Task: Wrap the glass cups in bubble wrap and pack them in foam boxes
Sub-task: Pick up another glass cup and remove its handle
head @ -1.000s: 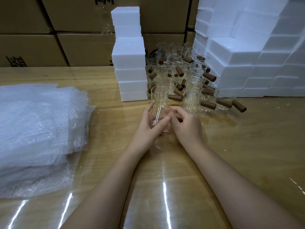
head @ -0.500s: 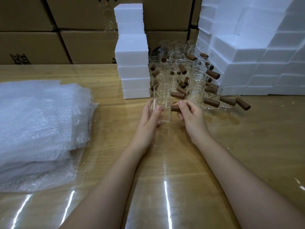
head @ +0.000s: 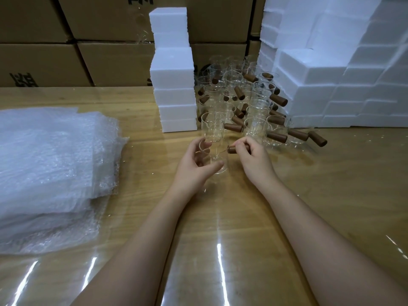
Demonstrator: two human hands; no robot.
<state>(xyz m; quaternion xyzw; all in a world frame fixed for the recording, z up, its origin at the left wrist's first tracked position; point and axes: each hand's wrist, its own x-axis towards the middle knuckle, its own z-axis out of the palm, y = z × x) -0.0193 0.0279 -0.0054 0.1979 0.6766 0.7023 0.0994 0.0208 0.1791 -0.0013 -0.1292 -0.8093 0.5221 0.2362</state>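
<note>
Left hand (head: 194, 166) cups the glass cup (head: 215, 156); right hand (head: 251, 155) pinches its handle (head: 231, 149).

I note a light-brown wooden surface (head: 331, 195) under glossy clear film, with white light streaks (head: 218, 259) reflected near its front. Stacked brown cardboard cartons (head: 110, 62) with black print form the backdrop behind it.

Cups (head: 257, 127): clear glass; handles (head: 277, 137): dark brown. Foam boxes (head: 174, 69): plain white. Bubble wrap (head: 44, 162): translucent white, dotted. Table (head: 331, 195): light brown wood grain. Cartons (head: 110, 62): brown, black print.
</note>
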